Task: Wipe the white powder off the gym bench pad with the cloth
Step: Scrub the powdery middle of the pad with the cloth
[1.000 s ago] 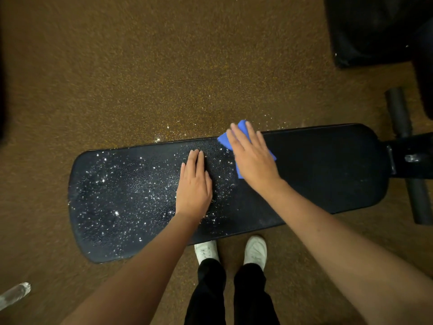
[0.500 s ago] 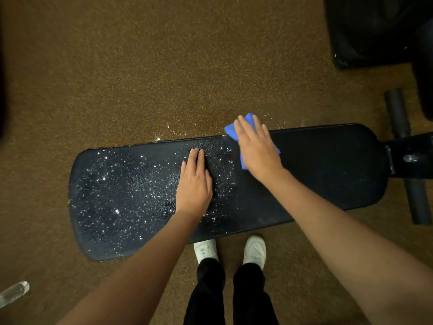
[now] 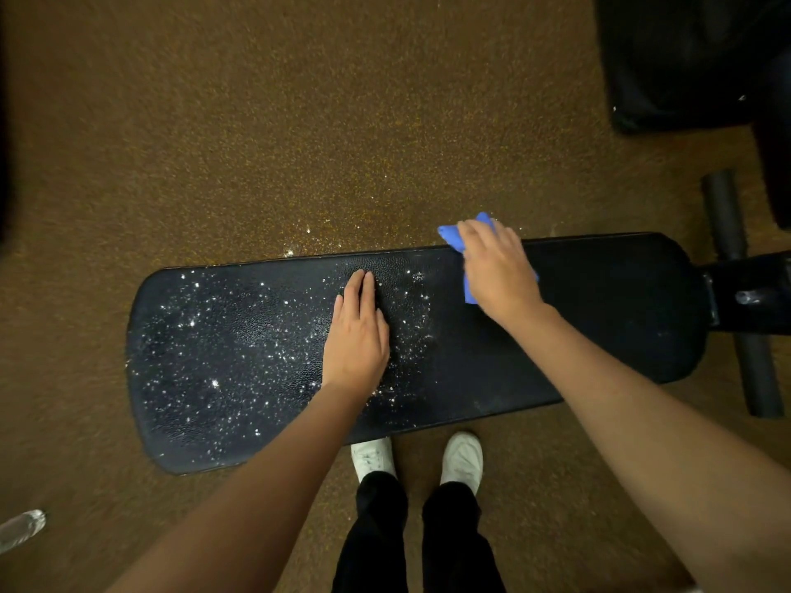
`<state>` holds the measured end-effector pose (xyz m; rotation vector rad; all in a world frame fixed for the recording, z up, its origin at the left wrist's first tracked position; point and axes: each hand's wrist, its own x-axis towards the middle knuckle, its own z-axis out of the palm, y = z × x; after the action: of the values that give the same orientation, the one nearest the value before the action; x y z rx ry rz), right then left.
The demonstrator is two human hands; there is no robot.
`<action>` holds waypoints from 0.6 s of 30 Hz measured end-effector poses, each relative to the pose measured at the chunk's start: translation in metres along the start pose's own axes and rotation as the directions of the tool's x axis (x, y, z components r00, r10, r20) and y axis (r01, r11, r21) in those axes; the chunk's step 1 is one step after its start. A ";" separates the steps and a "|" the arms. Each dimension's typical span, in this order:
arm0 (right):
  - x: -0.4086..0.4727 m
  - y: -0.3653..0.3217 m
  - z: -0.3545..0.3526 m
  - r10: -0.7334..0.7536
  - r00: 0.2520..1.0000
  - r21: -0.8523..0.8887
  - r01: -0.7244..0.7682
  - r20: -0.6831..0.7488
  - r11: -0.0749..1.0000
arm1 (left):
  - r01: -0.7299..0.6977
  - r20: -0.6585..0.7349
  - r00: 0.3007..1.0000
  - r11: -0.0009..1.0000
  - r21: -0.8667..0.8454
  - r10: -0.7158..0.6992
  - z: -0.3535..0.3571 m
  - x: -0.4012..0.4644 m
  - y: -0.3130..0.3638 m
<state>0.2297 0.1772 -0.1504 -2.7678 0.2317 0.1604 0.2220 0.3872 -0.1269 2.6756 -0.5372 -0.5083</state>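
Note:
The black gym bench pad (image 3: 599, 314) lies across the middle of the head view. White powder (image 3: 222, 336) speckles its left half, while the right half looks dark and mostly clean. My left hand (image 3: 357, 336) rests flat on the pad's middle, fingers straight, among the specks. My right hand (image 3: 498, 271) holds the blue cloth (image 3: 448, 234) at the pad's far edge, fingers bent down over it. Cloth corners stick out past the fingertips and beneath the palm.
Brown speckled floor surrounds the bench, with spilled powder (image 3: 299, 243) just beyond its far edge. The bench frame with black foam rollers (image 3: 723, 211) is at the right. A dark bulky object (image 3: 685, 57) fills the top right. A clear bottle (image 3: 21, 528) lies bottom left. My white shoes (image 3: 372, 457) stand under the near edge.
My right hand has slid the cloth away and to the right, up to the pad's far edge, and its fingers have bent. My left hand has stayed put.

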 end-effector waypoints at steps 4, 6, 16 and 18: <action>0.003 -0.013 -0.001 0.075 0.996 -0.007 -0.074 0.050 0.997 | 0.019 -0.009 1.000 1.000 -0.011 -0.019 0.002 0.000 0.002; 0.010 -0.034 0.003 0.042 0.996 0.011 -0.043 0.075 0.999 | 0.026 -0.016 1.000 1.000 -0.012 -0.027 0.003 0.001 0.002; 0.003 -0.008 0.003 0.027 1.000 -0.019 -0.027 0.012 0.999 | 0.002 0.012 1.000 0.999 0.052 -0.003 0.004 0.000 -0.005; 0.005 -0.014 0.006 0.134 0.991 -0.016 -0.134 -0.007 0.991 | 0.000 0.014 1.000 0.998 0.059 -0.001 0.004 0.000 -0.004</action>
<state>0.2372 0.1919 -0.1519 -2.7694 0.4199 0.1894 0.2218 0.3891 -0.1320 2.7299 -0.5644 -0.5192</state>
